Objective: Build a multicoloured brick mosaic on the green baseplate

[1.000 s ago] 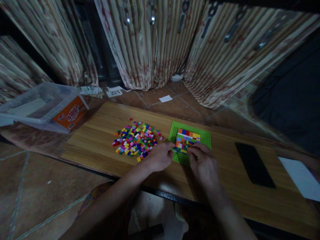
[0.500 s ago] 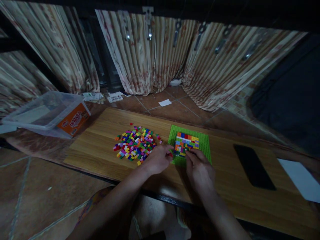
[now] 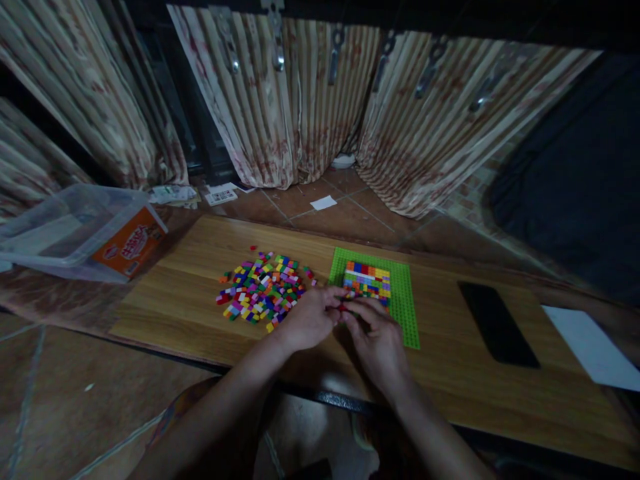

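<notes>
My left hand [image 3: 313, 316] and my right hand [image 3: 377, 339] meet at the front left corner of a green studded baseplate [image 3: 404, 300]. Between their fingertips sits a small red toy brick [image 3: 343, 307], pinched by both. Behind the fingers, a block of colourful bricks [image 3: 367, 279] is set in rows on the baseplate; its front rows are partly hidden by my hands. To the left of my left hand lies a loose pile of small multicoloured bricks [image 3: 263, 287] on the wooden board.
A clear plastic box [image 3: 75, 233] with an orange label stands at the far left. Right of the baseplate lie a black phone-like slab [image 3: 497, 323] and a white sheet [image 3: 595, 347]. Striped curtains [image 3: 320, 100] hang behind the wooden board [image 3: 200, 267].
My right hand has moved left, off the block of bricks, to meet my left hand at the red brick. The whole view has shifted slightly.
</notes>
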`<state>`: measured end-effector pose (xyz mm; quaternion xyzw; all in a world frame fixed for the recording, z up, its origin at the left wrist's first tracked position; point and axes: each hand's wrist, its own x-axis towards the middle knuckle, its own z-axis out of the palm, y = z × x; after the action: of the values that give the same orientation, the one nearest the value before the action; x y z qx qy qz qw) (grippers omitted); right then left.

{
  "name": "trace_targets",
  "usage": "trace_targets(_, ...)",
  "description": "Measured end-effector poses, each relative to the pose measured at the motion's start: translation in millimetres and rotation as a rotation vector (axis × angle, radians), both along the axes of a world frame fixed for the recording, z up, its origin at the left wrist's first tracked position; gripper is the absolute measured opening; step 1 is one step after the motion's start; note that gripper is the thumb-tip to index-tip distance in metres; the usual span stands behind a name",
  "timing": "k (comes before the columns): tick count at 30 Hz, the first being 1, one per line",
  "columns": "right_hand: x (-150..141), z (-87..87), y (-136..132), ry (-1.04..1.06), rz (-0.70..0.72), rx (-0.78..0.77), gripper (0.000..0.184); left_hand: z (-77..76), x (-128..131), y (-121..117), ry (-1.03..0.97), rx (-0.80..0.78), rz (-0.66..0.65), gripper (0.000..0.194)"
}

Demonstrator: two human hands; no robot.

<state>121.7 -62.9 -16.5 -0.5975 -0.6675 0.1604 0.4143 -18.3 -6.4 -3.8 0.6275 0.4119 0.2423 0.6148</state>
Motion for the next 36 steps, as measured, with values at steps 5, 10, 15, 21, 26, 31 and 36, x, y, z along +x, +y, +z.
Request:
trace_targets(5, 2, -1.7, 1, 0.094, 0.011, -0.005, 0.014, -0.2, 1, -2, 0.008, -0.014, 0.03, 0.047)
trace_targets(10, 23, -0.9, 6, 0.066, -0.113, -0.014, 0.018, -6.2, -6, 5, 0.099, 0.07, 0.11, 0.042)
trace_targets(15, 29, -2.3, 9, -0.05, -0.094, 0.013, 0.019, -6.0, -9, 8, 0.23, 0.201, 0.139, 0.037)
trace_targets(21, 18, -8.8, 13, -0.196, -0.009, 0.061, 0.022, 0.8, -2, 5, 0.335, 0.219, 0.121, 0.038)
trace_targets(26, 15, -12.5, 19, -0.273, -0.042, 0.134, 0.023, 2.9, -3, 4, 0.381, 0.223, 0.081, 0.037)
trace_targets(31, 13, -14.7, 23, -0.306, -0.058, 0.151, 0.021, 5.9, -4, 2, 0.426, 0.279, 0.058, 0.035)
trace_targets(36, 13, -18.7, 24, -0.291, -0.083, 0.173, 0.018, 5.2, -4, 1, 0.415, 0.331, 0.028, 0.032)
